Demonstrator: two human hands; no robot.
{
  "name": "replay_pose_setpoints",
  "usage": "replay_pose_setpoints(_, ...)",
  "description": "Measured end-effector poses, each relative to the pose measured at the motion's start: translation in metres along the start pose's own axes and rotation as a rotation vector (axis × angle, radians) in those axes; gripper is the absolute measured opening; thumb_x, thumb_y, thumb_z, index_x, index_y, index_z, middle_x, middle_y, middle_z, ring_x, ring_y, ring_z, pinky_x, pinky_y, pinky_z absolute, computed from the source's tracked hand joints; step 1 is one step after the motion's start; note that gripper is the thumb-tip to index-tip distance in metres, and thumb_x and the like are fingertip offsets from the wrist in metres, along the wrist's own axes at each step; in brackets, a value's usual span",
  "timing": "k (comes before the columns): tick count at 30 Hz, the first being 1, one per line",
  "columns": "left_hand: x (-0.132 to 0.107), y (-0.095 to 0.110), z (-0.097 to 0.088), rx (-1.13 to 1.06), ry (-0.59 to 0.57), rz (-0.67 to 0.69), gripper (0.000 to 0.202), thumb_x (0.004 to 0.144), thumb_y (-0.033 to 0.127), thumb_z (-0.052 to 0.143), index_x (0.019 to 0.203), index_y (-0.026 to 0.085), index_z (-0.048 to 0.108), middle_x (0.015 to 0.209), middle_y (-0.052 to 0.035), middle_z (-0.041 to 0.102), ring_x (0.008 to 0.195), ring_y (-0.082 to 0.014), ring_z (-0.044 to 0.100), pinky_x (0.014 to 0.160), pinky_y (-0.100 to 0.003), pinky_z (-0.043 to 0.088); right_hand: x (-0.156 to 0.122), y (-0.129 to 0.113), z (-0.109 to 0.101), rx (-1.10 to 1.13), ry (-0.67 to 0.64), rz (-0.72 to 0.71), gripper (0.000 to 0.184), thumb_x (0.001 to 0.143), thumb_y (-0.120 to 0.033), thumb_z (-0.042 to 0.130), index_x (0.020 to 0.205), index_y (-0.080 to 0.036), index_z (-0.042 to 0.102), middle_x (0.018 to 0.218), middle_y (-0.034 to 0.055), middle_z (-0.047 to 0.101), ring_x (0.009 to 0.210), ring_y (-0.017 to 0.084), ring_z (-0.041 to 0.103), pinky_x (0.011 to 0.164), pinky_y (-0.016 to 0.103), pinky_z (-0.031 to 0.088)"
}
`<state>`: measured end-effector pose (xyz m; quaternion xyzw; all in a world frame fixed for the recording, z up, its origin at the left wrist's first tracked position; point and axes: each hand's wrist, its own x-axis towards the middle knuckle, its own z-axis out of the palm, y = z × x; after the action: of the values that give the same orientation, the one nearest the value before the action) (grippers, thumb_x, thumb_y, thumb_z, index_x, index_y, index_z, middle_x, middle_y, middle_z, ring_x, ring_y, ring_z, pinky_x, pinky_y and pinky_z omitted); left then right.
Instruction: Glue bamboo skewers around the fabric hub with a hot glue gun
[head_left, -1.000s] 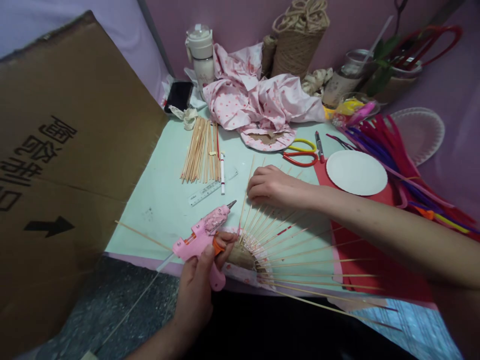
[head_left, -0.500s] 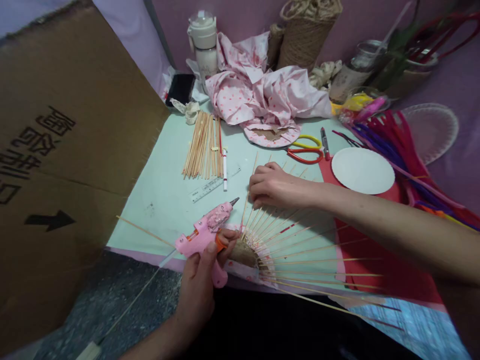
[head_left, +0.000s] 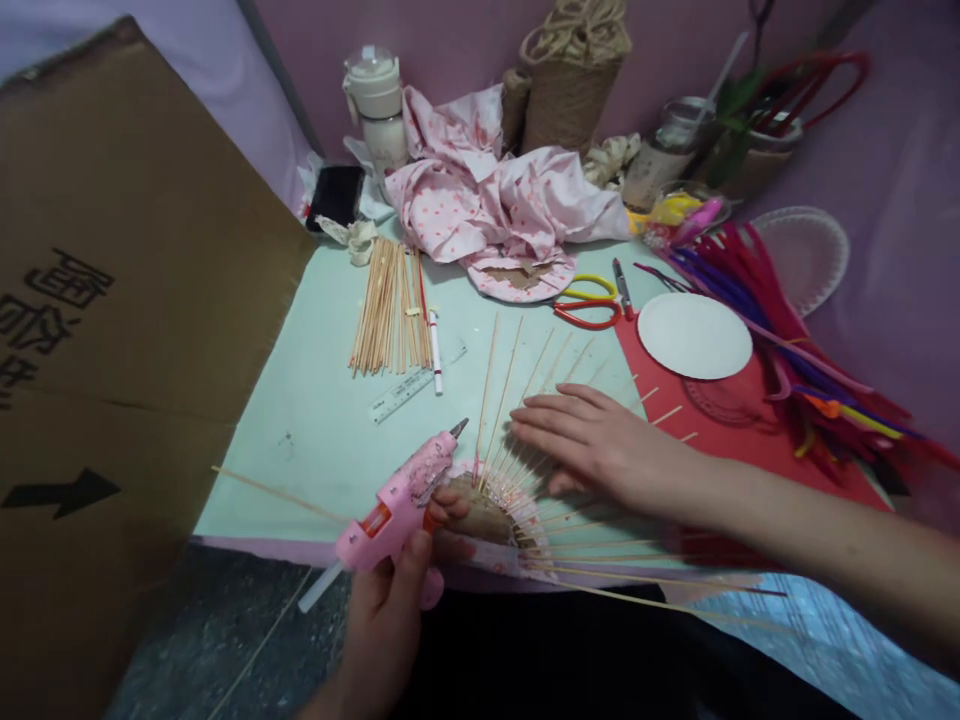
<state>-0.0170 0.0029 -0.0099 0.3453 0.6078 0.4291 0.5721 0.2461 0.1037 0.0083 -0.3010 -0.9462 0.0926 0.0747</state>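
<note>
My left hand point(head_left: 390, 615) is wrapped round the handle of a pink hot glue gun point(head_left: 401, 505), its nozzle pointing up and to the right. A clear glue stick sticks out of its back end. Below the nozzle, at the table's near edge, lies a round cardboard base point(head_left: 480, 522) with a pink patterned rim. Thin wooden sticks point(head_left: 491, 405) fan outward from that rim. Over the fan, my right hand point(head_left: 581, 440) is stretched flat with its palm down and nothing visible in it; whether it touches the sticks I cannot tell.
A bundle of wooden sticks point(head_left: 385, 315), a marker point(head_left: 436, 355) and a clear ruler point(head_left: 409, 392) lie farther back. Beyond are scissors point(head_left: 589, 315), pink dotted cloth point(head_left: 517, 200) and a white paper plate point(head_left: 694, 335). A tall cardboard box point(head_left: 157, 330) stands at the left.
My right hand has opened from a closed grip near the upper sticks and moved right and down, flat over the fan. My left hand keeps hold of the glue gun. The view has shifted slightly.
</note>
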Motion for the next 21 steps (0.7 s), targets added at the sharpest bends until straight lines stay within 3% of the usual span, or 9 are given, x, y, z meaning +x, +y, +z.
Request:
replay_pose_setpoints(3,0.000,0.007,0.001,0.052,-0.082,0.028,0.044,0.084,0.057,0.062,0.091,0.015,0.072,0.071,-0.0053,0.070,0.048,-0.0128,0.057,0.043,-0.022,0.043,-0.018,-0.015,-0.001,0.032,0.024,0.079,0.053,0.095,-0.048,0.053,0.134,-0.012,0.056,0.136,0.0151,0.063,0.129,0.029,0.053,0.110,0.053,0.036)
replay_pose_setpoints(10,-0.006,0.015,0.003,0.031,-0.107,0.016,0.046,0.080,0.061,0.064,0.091,0.016,0.068,0.072,-0.0036,0.068,0.044,-0.0095,0.051,0.040,-0.020,0.037,-0.044,-0.060,-0.005,0.103,0.102,0.287,0.049,0.097,-0.046,0.048,0.132,-0.012,0.057,0.130,0.0169,0.066,0.123,0.030,0.058,0.107,0.057,0.041)
replay_pose_setpoints(14,-0.008,0.014,0.002,0.015,-0.092,0.047,0.045,0.081,0.059,0.064,0.090,0.016,0.068,0.074,-0.0036,0.068,0.047,-0.0099,0.053,0.039,-0.019,0.037,-0.045,-0.092,0.003,0.176,0.118,0.340,0.048,0.095,-0.047,0.052,0.132,-0.017,0.057,0.129,0.0116,0.068,0.121,0.027,0.059,0.108,0.053,0.042)
replay_pose_setpoints(17,-0.004,0.009,0.000,-0.004,-0.079,0.023,0.044,0.079,0.057,0.068,0.088,0.014,0.069,0.078,-0.0054,0.070,0.055,-0.0133,0.062,0.047,-0.021,0.049,-0.043,-0.094,0.008,0.098,0.153,0.392,0.047,0.096,-0.043,0.053,0.132,-0.014,0.057,0.131,0.0145,0.066,0.124,0.029,0.057,0.108,0.054,0.041)
replay_pose_setpoints(21,0.005,-0.001,-0.001,-0.147,-0.098,-0.028,0.040,0.074,0.051,0.076,0.086,0.012,0.071,0.101,-0.0122,0.073,0.093,-0.0267,0.072,0.081,-0.032,0.060,-0.029,-0.077,0.008,-0.006,0.121,0.505,0.046,0.096,-0.036,0.056,0.134,-0.010,0.056,0.138,0.0161,0.061,0.129,0.032,0.052,0.111,0.055,0.038)
